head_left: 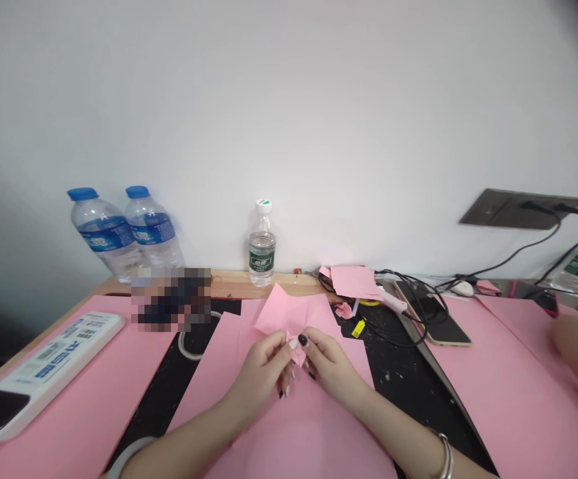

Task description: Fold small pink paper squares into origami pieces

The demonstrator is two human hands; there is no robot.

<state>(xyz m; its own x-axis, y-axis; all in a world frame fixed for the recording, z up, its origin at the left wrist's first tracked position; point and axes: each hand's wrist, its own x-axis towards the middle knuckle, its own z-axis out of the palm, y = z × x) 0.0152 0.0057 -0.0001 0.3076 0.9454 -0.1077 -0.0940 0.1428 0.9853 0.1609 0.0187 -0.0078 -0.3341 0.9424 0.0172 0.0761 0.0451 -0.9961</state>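
Note:
A small piece of folded pink paper [298, 357] is pinched between my two hands, above the large pink sheets [289, 432] in front of me. My left hand [263, 362] grips its left side with thumb and fingers. On the other side, my right hand [329, 359] presses it between a dark-nailed thumb and the fingers. Part of the folds is hidden behind my fingertips. Just beyond my hands lie creased square pink papers [289, 309].
Water bottles stand at the wall: two large [151, 229] at left, a small one [262, 249] in the middle. A white boxed device [64, 359] lies left. Cables [421, 319], a phone [433, 316] and a pink paper stack [353, 281] are at right. Another person's arm [575, 346] reaches in far right.

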